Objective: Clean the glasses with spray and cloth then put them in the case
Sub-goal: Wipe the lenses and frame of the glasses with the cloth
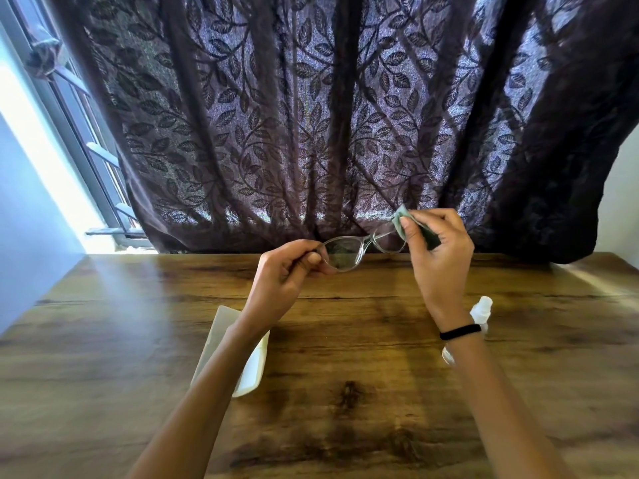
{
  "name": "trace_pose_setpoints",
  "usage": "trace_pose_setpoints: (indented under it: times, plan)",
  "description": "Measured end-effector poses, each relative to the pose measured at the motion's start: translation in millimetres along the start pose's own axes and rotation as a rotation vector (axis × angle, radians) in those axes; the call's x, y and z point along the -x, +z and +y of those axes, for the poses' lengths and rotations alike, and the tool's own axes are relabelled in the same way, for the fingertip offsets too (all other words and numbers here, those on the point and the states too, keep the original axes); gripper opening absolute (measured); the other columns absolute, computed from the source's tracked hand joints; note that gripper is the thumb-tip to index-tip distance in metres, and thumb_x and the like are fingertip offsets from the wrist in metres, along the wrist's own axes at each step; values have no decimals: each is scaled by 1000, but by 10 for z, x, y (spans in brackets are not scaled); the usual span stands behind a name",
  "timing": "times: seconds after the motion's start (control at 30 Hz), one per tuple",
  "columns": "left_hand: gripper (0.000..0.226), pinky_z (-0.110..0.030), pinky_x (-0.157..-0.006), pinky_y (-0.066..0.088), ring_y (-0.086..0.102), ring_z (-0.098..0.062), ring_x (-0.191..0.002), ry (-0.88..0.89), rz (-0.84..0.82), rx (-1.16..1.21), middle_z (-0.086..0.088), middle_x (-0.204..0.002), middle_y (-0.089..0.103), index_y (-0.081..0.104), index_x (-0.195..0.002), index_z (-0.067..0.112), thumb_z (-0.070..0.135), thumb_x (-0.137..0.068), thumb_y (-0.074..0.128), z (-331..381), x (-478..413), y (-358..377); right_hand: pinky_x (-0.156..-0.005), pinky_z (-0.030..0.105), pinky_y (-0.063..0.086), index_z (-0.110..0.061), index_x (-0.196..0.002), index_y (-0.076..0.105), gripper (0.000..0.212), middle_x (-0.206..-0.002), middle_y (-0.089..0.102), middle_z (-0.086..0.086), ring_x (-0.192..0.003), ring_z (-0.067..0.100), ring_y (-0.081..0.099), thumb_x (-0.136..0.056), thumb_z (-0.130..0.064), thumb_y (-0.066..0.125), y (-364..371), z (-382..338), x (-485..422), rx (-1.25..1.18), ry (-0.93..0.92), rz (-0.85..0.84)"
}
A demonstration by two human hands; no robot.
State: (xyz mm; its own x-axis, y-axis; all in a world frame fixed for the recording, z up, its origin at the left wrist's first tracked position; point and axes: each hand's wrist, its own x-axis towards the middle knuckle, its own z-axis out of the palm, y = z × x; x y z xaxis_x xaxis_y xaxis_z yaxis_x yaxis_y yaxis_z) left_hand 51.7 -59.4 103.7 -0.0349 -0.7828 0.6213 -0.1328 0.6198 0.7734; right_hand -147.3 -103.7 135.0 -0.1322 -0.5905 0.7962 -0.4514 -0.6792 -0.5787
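Observation:
Clear-framed glasses (pixel 349 252) are held up above the far part of the wooden table (pixel 345 340). My left hand (pixel 287 274) pinches their left end near the hinge. My right hand (pixel 439 254) pinches a green cloth (pixel 401 221) around the right lens, thumb on the near side. A white glasses case (pixel 254 368) lies on the table under my left forearm, partly hidden by it. A small white spray bottle (pixel 480 311) lies on the table behind my right wrist, mostly hidden.
A dark leaf-patterned curtain (pixel 345 115) hangs right behind the table's far edge. A window with bars (pixel 90 150) lets in bright light at the left. A black band (pixel 460 331) sits on my right wrist.

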Motion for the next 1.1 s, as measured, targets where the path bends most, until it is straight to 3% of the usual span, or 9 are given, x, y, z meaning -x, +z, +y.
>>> trace_pose_setpoints:
  times: [0.13, 0.3, 0.53, 0.6, 0.7, 0.83, 0.97, 1.1]
  plan:
    - [13, -29, -74, 56, 70, -21, -80, -8, -9, 8, 2, -77, 66, 62, -89, 6, 7, -91, 49, -17, -12, 35, -77, 29, 51, -2, -100, 68, 20, -92, 57, 0, -87, 21, 59, -84, -14, 65, -1, -27, 18, 14, -11, -17]
    - [15, -22, -71, 54, 69, -14, -77, 1, -6, -3, -1, -77, 65, 62, -90, 5, 1, -91, 47, -7, -20, 64, -76, 16, 41, -4, -99, 69, 19, -89, 55, -5, -83, 16, 51, -83, -14, 66, 49, -108, 110, 95, -177, -93]
    - [17, -22, -70, 55, 70, -18, -77, 6, 5, -20, -2, -76, 66, 62, -90, 6, -2, -91, 47, 9, -12, 36, -79, 42, 52, -3, -99, 68, 20, -92, 59, 1, -91, 25, 58, -84, -16, 65, -11, 68, 80, 17, 69, 34]
    - [17, -22, -69, 55, 70, -17, -77, 12, 12, -19, -1, -76, 66, 62, -89, 6, -2, -91, 46, -1, -17, 40, -79, 35, 53, -3, -100, 68, 20, -93, 59, 3, -91, 21, 60, -85, -14, 64, -6, 51, 156, -19, 72, 66]
    - [18, -24, -70, 56, 70, -16, -76, 13, 28, -15, 0, -75, 66, 62, -88, 8, 0, -91, 46, -12, -24, 60, -75, 11, 47, -1, -100, 67, 19, -93, 58, 1, -86, 2, 56, -83, -8, 65, 48, -44, 319, -19, -35, 64]
    - [19, -24, -70, 55, 70, -15, -77, 21, 17, -31, 5, -76, 66, 62, -87, 11, 0, -91, 47, -11, -36, 89, -74, 18, 52, 0, -101, 66, 20, -92, 59, 1, -83, 13, 62, -81, -4, 66, 154, -190, 409, -48, -97, -12]
    - [21, -22, -69, 55, 70, -17, -77, 23, 24, -16, 9, -75, 68, 62, -87, 17, 4, -92, 47, 13, -61, 55, -76, 10, 49, 1, -99, 67, 18, -93, 61, 1, -86, 4, 60, -82, -5, 65, 174, -318, 340, -126, -6, 21]
    - [21, -24, -70, 55, 70, -20, -76, 45, 39, -68, 6, -73, 68, 61, -85, 20, 4, -91, 48, 12, -59, 32, -76, 9, 48, -2, -101, 66, 19, -94, 60, -2, -87, 1, 58, -82, -4, 65, 129, -392, 292, -138, -46, 107]
